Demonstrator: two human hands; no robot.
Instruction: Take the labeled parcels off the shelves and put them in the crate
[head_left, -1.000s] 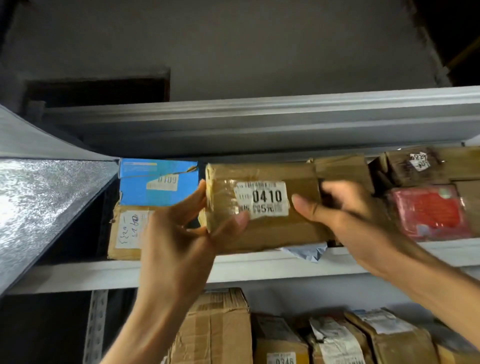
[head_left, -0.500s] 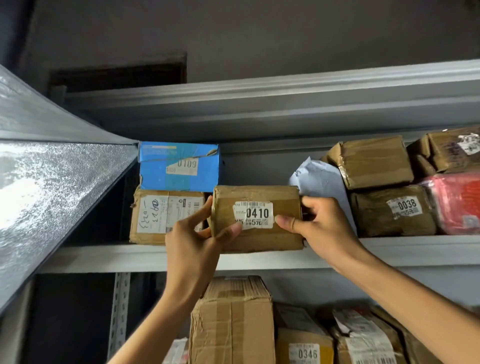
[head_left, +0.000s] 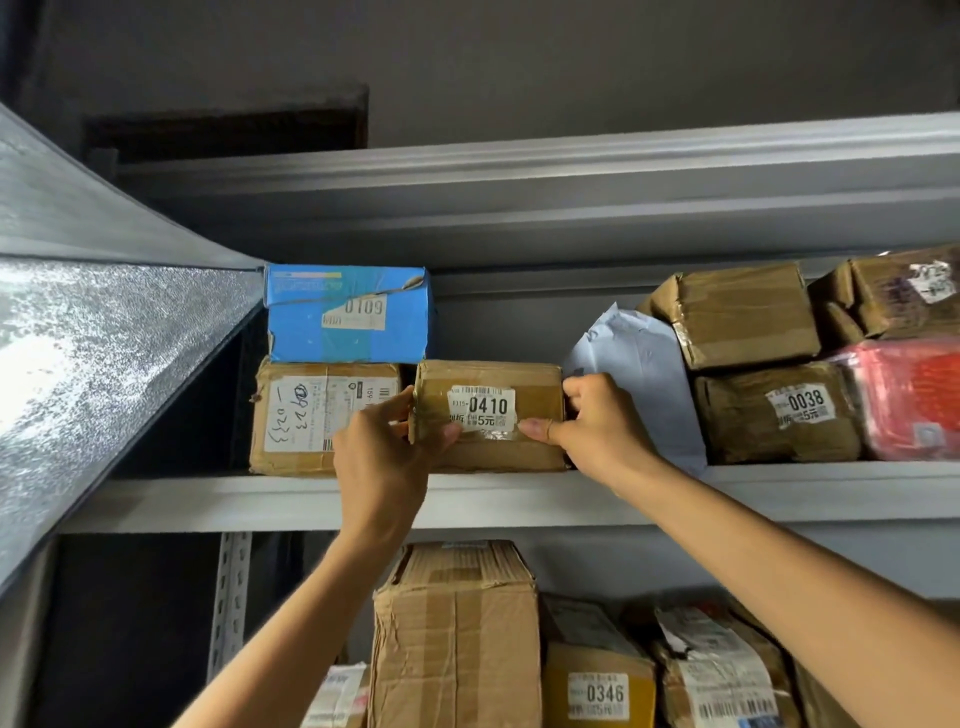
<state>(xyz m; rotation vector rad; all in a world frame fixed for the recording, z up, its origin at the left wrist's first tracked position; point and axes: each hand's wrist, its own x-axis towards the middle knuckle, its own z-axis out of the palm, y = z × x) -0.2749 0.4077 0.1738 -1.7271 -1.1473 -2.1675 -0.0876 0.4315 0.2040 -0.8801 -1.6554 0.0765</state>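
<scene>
Grey metal shelf (head_left: 260, 501) of taped parcels (head_left: 743, 426).
Left hand (head_left: 382, 457), right hand (head_left: 597, 431) gripping opposite ends of brown cardboard parcel (head_left: 493, 452) labelled 0410.

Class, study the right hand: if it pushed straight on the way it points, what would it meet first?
The 0410 parcel: the right hand grips its right end, pointing up and left, so nothing lies between them. What sits behind the parcel is unclear.

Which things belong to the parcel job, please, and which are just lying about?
Job: brown cardboard parcel labelled 0410, in left hand and right hand; blue cardboard box labelled 0109; brown parcel labelled 0038.
Idle: silver foil panel; grey perforated upright.
</scene>
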